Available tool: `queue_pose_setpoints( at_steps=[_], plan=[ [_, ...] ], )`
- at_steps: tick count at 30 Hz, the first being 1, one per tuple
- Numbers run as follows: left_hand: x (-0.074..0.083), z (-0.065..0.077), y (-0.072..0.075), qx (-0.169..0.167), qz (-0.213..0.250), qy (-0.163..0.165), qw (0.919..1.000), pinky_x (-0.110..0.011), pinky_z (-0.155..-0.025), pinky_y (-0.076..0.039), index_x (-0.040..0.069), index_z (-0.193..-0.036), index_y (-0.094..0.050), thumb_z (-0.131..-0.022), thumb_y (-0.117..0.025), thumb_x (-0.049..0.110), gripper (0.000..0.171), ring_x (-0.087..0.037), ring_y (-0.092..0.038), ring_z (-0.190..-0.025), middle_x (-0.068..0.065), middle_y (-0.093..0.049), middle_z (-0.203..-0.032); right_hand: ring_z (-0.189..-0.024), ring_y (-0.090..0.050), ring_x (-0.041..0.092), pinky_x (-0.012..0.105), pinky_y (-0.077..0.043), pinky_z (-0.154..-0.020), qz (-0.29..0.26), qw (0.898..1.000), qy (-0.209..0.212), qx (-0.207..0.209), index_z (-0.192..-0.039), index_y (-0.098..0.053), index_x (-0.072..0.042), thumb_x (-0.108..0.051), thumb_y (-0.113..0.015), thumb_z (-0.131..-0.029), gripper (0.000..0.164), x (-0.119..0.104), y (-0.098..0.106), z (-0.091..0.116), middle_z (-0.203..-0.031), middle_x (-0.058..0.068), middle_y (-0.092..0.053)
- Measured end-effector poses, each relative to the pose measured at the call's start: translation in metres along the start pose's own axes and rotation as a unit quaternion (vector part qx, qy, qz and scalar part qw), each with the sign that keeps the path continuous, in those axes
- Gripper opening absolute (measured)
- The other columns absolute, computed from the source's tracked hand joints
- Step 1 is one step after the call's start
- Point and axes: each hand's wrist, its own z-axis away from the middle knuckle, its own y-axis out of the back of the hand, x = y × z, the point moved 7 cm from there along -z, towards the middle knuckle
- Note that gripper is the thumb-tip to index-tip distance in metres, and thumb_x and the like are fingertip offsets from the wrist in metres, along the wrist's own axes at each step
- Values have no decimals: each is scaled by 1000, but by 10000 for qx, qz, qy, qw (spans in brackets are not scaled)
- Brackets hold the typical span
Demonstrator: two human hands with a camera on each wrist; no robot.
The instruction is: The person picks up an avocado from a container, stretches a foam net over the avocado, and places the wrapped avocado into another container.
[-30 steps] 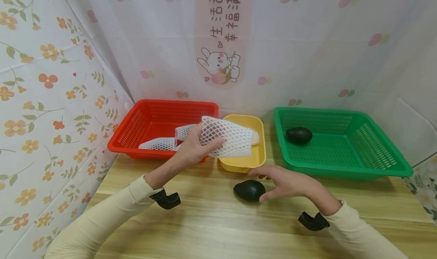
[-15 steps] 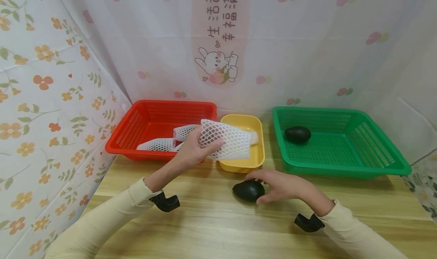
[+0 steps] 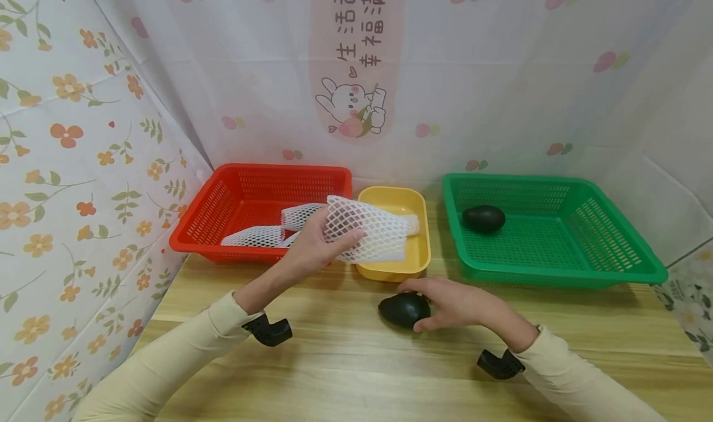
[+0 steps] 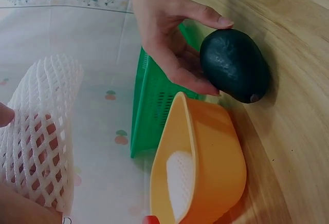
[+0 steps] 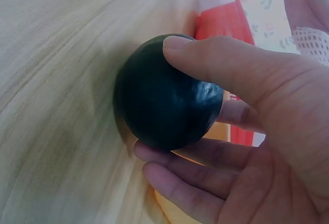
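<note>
My left hand [image 3: 313,241] pinches a white foam net sleeve [image 3: 370,227] in the air, partly over the yellow bin. Its thumb lies outside the net while fingers show through the mesh in the left wrist view. On the wooden table, a dark avocado [image 3: 405,310] lies on its side in front of that bin. My right hand [image 3: 453,301] curls round the avocado's right end; in the right wrist view the thumb [image 5: 190,54] rests on one side and the fingers [image 5: 195,170] reach the other.
A red basket [image 3: 192,230] at the back left holds several white net sleeves [image 3: 255,236]. The yellow bin [image 3: 424,249] holds a white netted item [image 3: 412,225]. A green basket [image 3: 562,273] on the right contains another avocado [image 3: 483,218]. Patterned cloth hangs behind the table.
My right hand has closed in on the avocado and now grips its end. The left hand with the net sleeve has dipped slightly. The head view has shifted a little.
</note>
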Motion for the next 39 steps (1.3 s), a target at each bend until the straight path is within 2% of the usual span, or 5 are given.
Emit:
queue_pose_setpoints(
  at_steps=[6, 14, 22, 32, 39],
  plan=[
    [0, 0, 1, 37, -74, 75, 9999, -38, -90, -55, 7, -135, -53, -93, -74, 26, 51, -25, -59, -106, -7, -62, -120, -104, -59, 12, 35, -52, -89, 68, 9998, 146, 120, -130, -59, -6, -25, -85, -85, 56, -2, -1, -2, -124, 1, -64],
    [-1, 0, 1, 63, -37, 211, 9998, -37, -91, -54, 7, -137, -51, -93, -74, 26, 53, -26, -58, -108, -7, -61, -122, -108, -59, 11, 35, -52, -90, -5, 9990, 367, 241, -132, -60, -10, -24, -83, -86, 53, -10, 0, 0, -126, -3, -63],
    [-2, -2, 1, 110, 39, 190, 9998, -37, -90, -55, 7, -137, -50, -93, -74, 25, 53, -27, -59, -105, -9, -61, -121, -107, -57, 13, 44, -53, -90, -205, 9979, 208, 575, -136, -58, -14, -25, -82, -85, 57, -11, 13, 3, -128, -5, -61],
    [4, -3, 2, 48, 183, -69, 9998, -39, -90, -55, 7, -139, -48, -94, -72, 22, 53, -27, -59, -106, -10, -60, -122, -101, -60, 12, 34, -55, -84, -389, 9922, 503, 1075, -136, -58, -14, -19, -83, -84, 58, -20, 35, 11, -127, -5, -62],
    [7, -1, 2, -42, 474, -97, 9988, -37, -88, -56, 6, -138, -47, -96, -71, 18, 50, -28, -63, -103, -11, -62, -121, -100, -63, 17, 35, -55, -84, -591, 9875, 488, 1380, -138, -56, -14, -18, -83, -85, 60, -22, 51, 19, -128, -2, -61]
  ],
)
